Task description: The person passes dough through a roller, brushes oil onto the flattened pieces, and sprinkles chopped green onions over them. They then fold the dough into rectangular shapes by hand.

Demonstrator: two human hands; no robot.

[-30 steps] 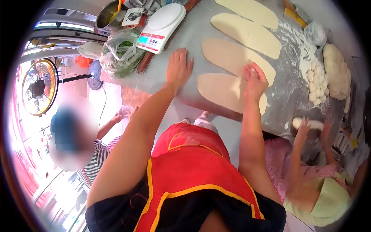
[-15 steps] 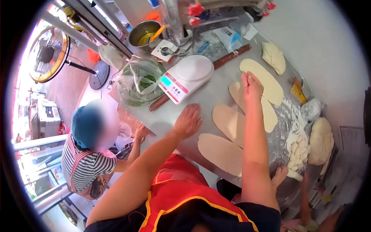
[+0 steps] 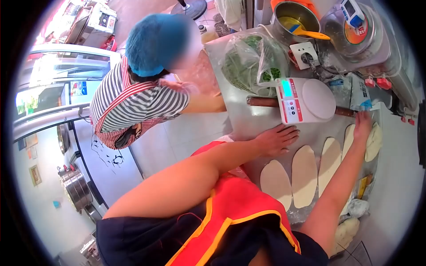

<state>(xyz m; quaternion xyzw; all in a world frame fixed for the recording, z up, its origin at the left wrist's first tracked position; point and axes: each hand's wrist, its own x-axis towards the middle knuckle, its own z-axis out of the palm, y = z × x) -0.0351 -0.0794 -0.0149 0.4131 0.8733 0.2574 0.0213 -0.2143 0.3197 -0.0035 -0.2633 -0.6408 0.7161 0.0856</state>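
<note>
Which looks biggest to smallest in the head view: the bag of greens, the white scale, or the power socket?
1. bag of greens
2. white scale, only slightly smaller
3. power socket, clearly smallest

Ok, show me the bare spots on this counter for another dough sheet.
Bare steel lies between the rolling pin and the left hand, and in a narrow strip between the scale and the dough sheets. Beyond the scale, the greens bag and pot crowd it.

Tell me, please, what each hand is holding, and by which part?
Left hand flat on the table, empty; right hand at a dough oval's far end, grip unclear.
</note>
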